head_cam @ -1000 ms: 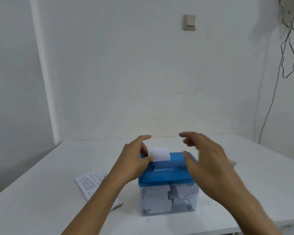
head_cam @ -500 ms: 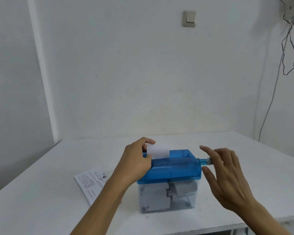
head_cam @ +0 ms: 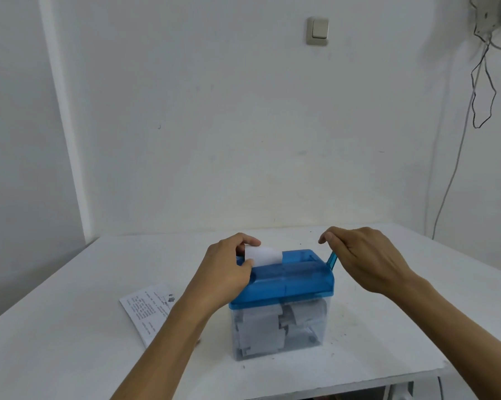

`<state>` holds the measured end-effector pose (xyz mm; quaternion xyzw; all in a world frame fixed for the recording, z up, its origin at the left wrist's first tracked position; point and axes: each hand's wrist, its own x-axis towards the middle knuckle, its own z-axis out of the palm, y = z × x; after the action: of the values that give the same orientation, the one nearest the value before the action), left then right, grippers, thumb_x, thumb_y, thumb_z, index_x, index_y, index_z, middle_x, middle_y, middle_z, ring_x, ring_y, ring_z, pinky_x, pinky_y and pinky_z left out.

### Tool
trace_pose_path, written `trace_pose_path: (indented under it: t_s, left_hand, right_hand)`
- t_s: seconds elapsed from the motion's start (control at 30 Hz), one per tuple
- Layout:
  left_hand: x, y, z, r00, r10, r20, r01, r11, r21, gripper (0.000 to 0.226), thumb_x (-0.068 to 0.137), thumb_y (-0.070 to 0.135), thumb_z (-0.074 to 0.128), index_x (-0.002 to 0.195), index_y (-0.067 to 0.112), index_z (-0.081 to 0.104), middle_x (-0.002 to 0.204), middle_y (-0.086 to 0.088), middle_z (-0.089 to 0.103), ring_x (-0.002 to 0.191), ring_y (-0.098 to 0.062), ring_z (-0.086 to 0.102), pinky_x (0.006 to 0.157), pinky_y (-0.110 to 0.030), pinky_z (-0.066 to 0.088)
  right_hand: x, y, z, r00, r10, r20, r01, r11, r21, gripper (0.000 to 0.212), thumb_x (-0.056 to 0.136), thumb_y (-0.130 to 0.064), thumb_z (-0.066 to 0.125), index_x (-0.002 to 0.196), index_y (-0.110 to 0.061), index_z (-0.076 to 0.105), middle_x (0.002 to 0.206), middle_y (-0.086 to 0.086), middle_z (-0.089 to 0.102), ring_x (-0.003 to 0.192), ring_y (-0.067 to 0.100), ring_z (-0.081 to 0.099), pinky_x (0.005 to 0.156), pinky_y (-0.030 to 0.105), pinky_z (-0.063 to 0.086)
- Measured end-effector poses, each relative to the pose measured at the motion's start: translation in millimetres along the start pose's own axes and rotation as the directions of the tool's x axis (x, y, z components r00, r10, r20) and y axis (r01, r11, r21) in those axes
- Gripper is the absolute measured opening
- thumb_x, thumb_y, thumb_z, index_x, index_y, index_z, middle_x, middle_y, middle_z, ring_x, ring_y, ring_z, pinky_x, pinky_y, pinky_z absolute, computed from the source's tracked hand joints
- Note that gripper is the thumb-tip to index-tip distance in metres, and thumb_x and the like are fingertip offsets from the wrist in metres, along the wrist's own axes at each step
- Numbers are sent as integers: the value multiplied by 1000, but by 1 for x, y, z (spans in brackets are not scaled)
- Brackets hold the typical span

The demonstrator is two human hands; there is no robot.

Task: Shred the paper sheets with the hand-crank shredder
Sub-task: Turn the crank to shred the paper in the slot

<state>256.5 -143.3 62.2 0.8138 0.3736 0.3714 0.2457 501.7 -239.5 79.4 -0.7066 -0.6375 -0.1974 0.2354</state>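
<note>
Turning the crank (head_cam: pixel 331 259) looks like the step in hand, and it should go best with an even, unhurried turn while the other hand only steadies the paper. The right hand (head_cam: pixel 367 261) is curled over the top of the blue crank arm, which stands upright at the right end of the shredder (head_cam: pixel 289 281). The knob is hidden under the fingers, so how firmly it is held cannot be told.

The left hand (head_cam: pixel 226 272) sits at the left end of the blue lid and pinches a white paper sheet (head_cam: pixel 263 255) between thumb and fingers, the sheet standing upright in the slot. That pinch probably needs to loosen as the blades draw the paper down, with fingertips kept out of the slot. Some weight from this hand on the lid should stop the light box sliding or tipping as the crank comes round.

The clear bin (head_cam: pixel 275 330) below already holds a good heap of cut paper, so a jam from underneath seems possible before long. One printed sheet (head_cam: pixel 148 310) lies on the white table (head_cam: pixel 70 327) just left of the shredder, partly hidden by the left forearm. A light switch (head_cam: pixel 317 31) sits on the wall behind, well apart from the work.
</note>
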Motion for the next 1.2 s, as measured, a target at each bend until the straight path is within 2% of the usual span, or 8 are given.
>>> trace_pose_path:
  t_s: [0.2, 0.4, 0.63, 0.73, 0.83, 0.9, 1.03, 1.2]
  left_hand:
    - [-7, 8, 13, 998, -70, 6, 70, 997, -37, 36, 100, 14, 49, 131, 33, 52, 118, 15, 53, 74, 1, 53, 60, -1, 41]
    - [-20, 12, 40, 971, -114, -212, 130, 989, 63, 57, 83, 70, 60, 129, 39, 43, 113, 12, 50, 96, -7, 47, 78, -23, 40]
    - [-18, 8, 39, 981, -98, -168, 114, 990, 85, 73, 85, 66, 62, 143, 33, 33, 131, 5, 53, 99, -7, 42, 87, -24, 42]
    - [-19, 6, 36, 984, -88, -154, 96, 994, 49, 73, 84, 66, 63, 142, 34, 33, 134, 5, 52, 100, -7, 44, 88, -24, 46]
    - [-19, 6, 34, 990, -79, -118, 86, 995, 56, 86, 74, 79, 61, 142, 37, 29, 135, 7, 51, 106, -10, 49, 86, -23, 46]
    - [-21, 9, 32, 993, -88, -76, 95, 992, 87, 108, 57, 93, 56, 145, 39, 25, 138, 8, 49, 119, -13, 51, 90, -27, 48]
    - [-22, 10, 29, 994, -100, -42, 105, 982, 158, 122, 50, 96, 58, 149, 38, 18, 145, 6, 47, 128, -15, 48, 96, -33, 48]
    - [-21, 11, 28, 992, -117, -39, 122, 975, 184, 119, 54, 93, 62, 148, 33, 20, 145, 3, 45, 127, -16, 49, 96, -34, 50]
  right_hand:
    - [1, 6, -1, 998, -57, 4, 57, 998, -25, 41, 105, -31, 30, 101, -30, 71, 48, -9, 44, 51, 15, 47, 58, 31, 48]
    - [-4, 9, 1, 997, -70, 18, 71, 997, -30, 41, 104, -33, 28, 100, -32, 69, 50, -10, 45, 53, 15, 49, 56, 27, 43]
    - [39, 13, 3, 961, -58, 270, 67, 997, -26, 44, 107, -32, 27, 99, -26, 70, 85, -13, 62, 84, 15, 58, 86, 39, 50]
    - [51, 20, 30, 875, -10, 484, -82, 982, 169, 47, 107, -45, 29, 101, -22, 70, 109, -2, 63, 99, 17, 56, 96, 37, 43]
    - [31, 23, 60, 794, 36, 606, -410, 768, 492, 61, 95, -65, 32, 99, -12, 62, 94, 13, 66, 82, 21, 56, 76, 36, 47]
    - [13, 27, 72, 798, 16, 602, -432, 712, 553, 65, 92, -71, 32, 120, -17, 55, 110, 23, 64, 87, 26, 57, 71, 34, 51]
    - [-15, 33, 77, 781, 22, 625, -498, 627, 600, 67, 87, -61, 27, 131, -15, 46, 111, 33, 56, 84, 23, 54, 61, 25, 51]
    - [-58, 15, 69, 741, 70, 668, -564, 606, 561, 44, 110, -32, 22, 103, -5, 56, 85, 10, 54, 68, 14, 52, 62, 28, 47]
